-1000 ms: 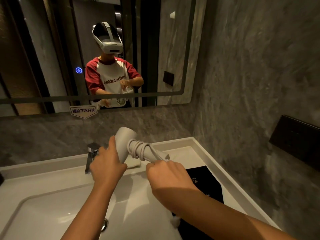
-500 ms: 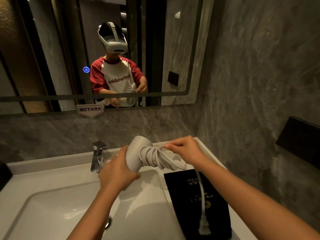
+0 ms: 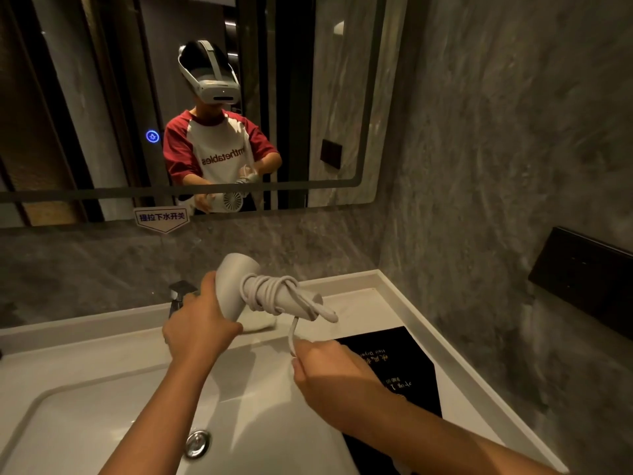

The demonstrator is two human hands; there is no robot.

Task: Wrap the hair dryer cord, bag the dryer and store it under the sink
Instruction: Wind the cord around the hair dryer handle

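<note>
A white hair dryer [image 3: 233, 286] hangs over the back of the sink, its handle pointing right. My left hand [image 3: 197, 329] grips its head from below. The grey cord [image 3: 270, 293] is coiled several times around the handle. A short free length drops from the handle's end into my right hand [image 3: 329, 375], which is closed on it below the dryer. The plug is hidden. A black bag [image 3: 404, 368] with gold print lies flat on the counter to the right.
The white sink [image 3: 85, 423] fills the lower left, with a chrome drain [image 3: 197, 443] and faucet [image 3: 180, 296]. A white folded cloth [image 3: 260, 323] lies behind the basin. Grey stone wall at right carries a black panel [image 3: 582, 275]. A mirror [image 3: 102, 97] hangs above.
My right hand has come down from above the handle to below it, drawing the cord around. The dangling plug seen half a second ago is out of sight.
</note>
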